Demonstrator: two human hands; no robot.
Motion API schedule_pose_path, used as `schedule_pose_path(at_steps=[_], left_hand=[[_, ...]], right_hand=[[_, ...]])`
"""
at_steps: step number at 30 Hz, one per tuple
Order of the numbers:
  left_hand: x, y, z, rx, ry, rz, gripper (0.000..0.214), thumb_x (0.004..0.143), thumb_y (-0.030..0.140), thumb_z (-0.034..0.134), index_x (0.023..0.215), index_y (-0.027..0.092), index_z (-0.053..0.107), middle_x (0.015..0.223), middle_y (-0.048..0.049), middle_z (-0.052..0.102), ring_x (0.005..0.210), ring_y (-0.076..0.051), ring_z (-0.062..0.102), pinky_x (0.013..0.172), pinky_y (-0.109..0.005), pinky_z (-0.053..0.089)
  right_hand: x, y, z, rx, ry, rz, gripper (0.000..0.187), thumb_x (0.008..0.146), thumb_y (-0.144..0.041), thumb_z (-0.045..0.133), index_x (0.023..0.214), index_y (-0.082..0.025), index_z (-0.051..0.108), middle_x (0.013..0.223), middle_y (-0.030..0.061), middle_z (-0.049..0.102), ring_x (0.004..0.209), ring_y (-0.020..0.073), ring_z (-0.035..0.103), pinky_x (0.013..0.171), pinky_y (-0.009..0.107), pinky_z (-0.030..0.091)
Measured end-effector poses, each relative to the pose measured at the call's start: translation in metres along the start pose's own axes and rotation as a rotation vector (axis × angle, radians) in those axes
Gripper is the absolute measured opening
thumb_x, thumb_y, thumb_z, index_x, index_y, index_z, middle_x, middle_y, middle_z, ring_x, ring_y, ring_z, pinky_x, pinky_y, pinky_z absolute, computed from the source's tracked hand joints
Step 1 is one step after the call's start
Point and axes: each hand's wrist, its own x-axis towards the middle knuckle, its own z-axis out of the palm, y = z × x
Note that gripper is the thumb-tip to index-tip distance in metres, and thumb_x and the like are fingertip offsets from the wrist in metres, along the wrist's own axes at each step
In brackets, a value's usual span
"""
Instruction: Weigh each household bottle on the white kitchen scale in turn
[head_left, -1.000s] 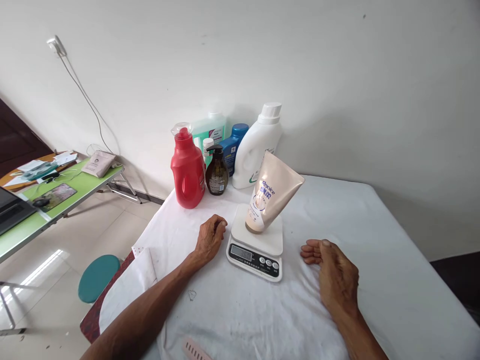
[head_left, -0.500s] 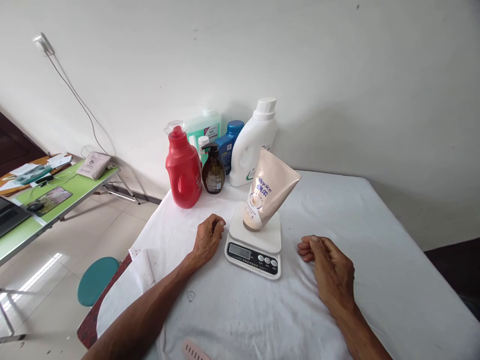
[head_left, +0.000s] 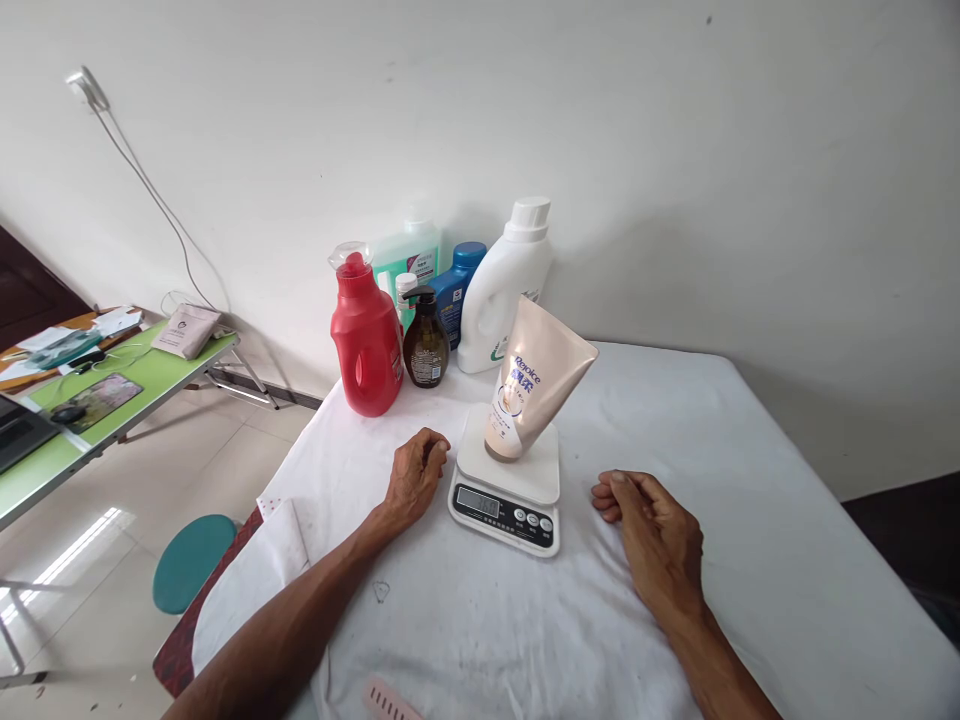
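A beige Rejoice squeeze tube [head_left: 534, 385] stands cap down on the plate of a white digital kitchen scale [head_left: 538, 484], leaning a little. The scale's display is lit, its digits too blurred to read surely. My left hand [head_left: 418, 478] rests on the cloth just left of the scale, fingers curled in and holding nothing. Right of the scale lies my right hand [head_left: 656, 525], fingers bent together with the thumb over them, also holding nothing. Neither hand touches the tube.
Behind the scale stand a red jug [head_left: 366, 345], a dark pump bottle [head_left: 427, 340], a green container [head_left: 420, 250], a blue bottle [head_left: 454, 290] and a white detergent bottle [head_left: 499, 290]. A pink strap [head_left: 391, 700] lies at the front edge. A teal stool [head_left: 193, 563] is left of the table.
The view has shifted very slightly. My right hand has moved slightly left relative to the frame; the tube, scale and left hand stay as they were.
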Motion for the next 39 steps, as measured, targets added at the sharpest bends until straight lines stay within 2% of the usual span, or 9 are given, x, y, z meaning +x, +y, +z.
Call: schedule_pose_path(at_steps=[12,20,23,26,29,31,33,35,39], left_hand=[[0.000,0.000,0.000,0.006,-0.002,-0.002,0.023,0.097,0.037,0.048,0.089,0.019,0.060,0.072,0.0024,0.056,0.062,-0.011,0.053,0.062,-0.024,0.042],[0.000,0.002,-0.001,0.019,0.001,-0.003,0.023,0.097,0.037,0.047,0.088,0.019,0.060,0.072,0.0017,0.057,0.062,-0.011,0.054,0.063,-0.024,0.042],[0.001,0.002,-0.002,0.021,0.004,-0.002,0.023,0.097,0.037,0.047,0.089,0.019,0.060,0.071,0.0017,0.058,0.062,-0.011,0.054,0.063,-0.024,0.042],[0.002,0.000,-0.003,-0.001,0.010,0.004,0.021,0.096,0.035,0.048,0.089,0.019,0.060,0.071,0.0019,0.058,0.061,-0.011,0.054,0.063,-0.024,0.042],[0.003,-0.003,-0.002,-0.033,0.023,0.010,0.020,0.096,0.034,0.048,0.089,0.019,0.059,0.072,0.0021,0.057,0.060,-0.011,0.054,0.063,-0.024,0.043],[0.002,-0.005,-0.002,-0.043,0.034,0.013,0.020,0.096,0.033,0.048,0.089,0.019,0.060,0.071,0.0019,0.057,0.061,-0.011,0.054,0.063,-0.024,0.043],[0.002,-0.006,-0.002,-0.039,0.044,0.017,0.020,0.096,0.033,0.048,0.088,0.020,0.060,0.070,0.0016,0.057,0.061,-0.012,0.054,0.063,-0.025,0.043],[0.001,-0.008,-0.002,-0.035,0.047,0.028,0.019,0.096,0.033,0.048,0.088,0.020,0.060,0.069,0.0014,0.057,0.061,-0.012,0.053,0.063,-0.025,0.043],[0.000,-0.012,-0.001,-0.084,0.055,0.035,0.017,0.095,0.030,0.048,0.089,0.020,0.061,0.067,0.0016,0.058,0.059,-0.012,0.053,0.061,-0.025,0.043]], right_hand=[[0.001,0.001,-0.001,-0.039,-0.009,-0.018,0.042,0.084,-0.062,0.061,0.085,-0.021,0.068,0.075,0.0051,0.070,0.067,0.0198,0.062,0.067,0.034,0.054],[0.003,0.002,-0.001,0.074,-0.006,0.005,0.039,0.079,-0.060,0.070,0.085,-0.021,0.068,0.077,0.0043,0.070,0.068,0.0198,0.064,0.066,0.035,0.056],[0.001,-0.016,-0.006,0.154,-0.012,-0.001,0.043,0.076,-0.062,0.076,0.092,-0.023,0.069,0.088,0.0048,0.073,0.085,0.0253,0.070,0.079,0.042,0.060],[-0.002,-0.053,-0.008,0.132,-0.088,-0.075,0.049,0.073,-0.062,0.081,0.105,-0.027,0.070,0.105,0.0059,0.074,0.108,0.0307,0.069,0.101,0.052,0.054],[-0.004,-0.092,0.002,0.113,-0.234,-0.185,0.066,0.067,-0.056,0.087,0.124,-0.031,0.063,0.131,0.0071,0.068,0.130,0.0316,0.060,0.109,0.050,0.050],[-0.004,-0.110,0.017,0.113,-0.294,-0.260,0.075,0.065,-0.054,0.090,0.129,-0.032,0.058,0.139,0.0067,0.063,0.134,0.0310,0.056,0.109,0.048,0.050],[-0.004,-0.120,0.034,0.083,-0.280,-0.305,0.076,0.064,-0.055,0.089,0.128,-0.030,0.057,0.138,0.0073,0.064,0.129,0.0317,0.060,0.105,0.049,0.052],[-0.004,-0.125,0.050,-0.022,-0.192,-0.311,0.069,0.065,-0.061,0.086,0.119,-0.025,0.061,0.125,0.0092,0.070,0.111,0.0330,0.068,0.094,0.049,0.055],[-0.003,-0.125,0.065,-0.332,-0.023,-0.359,0.048,0.074,-0.071,0.072,0.077,-0.023,0.063,0.078,0.0113,0.073,0.073,0.0307,0.066,0.070,0.044,0.050]])
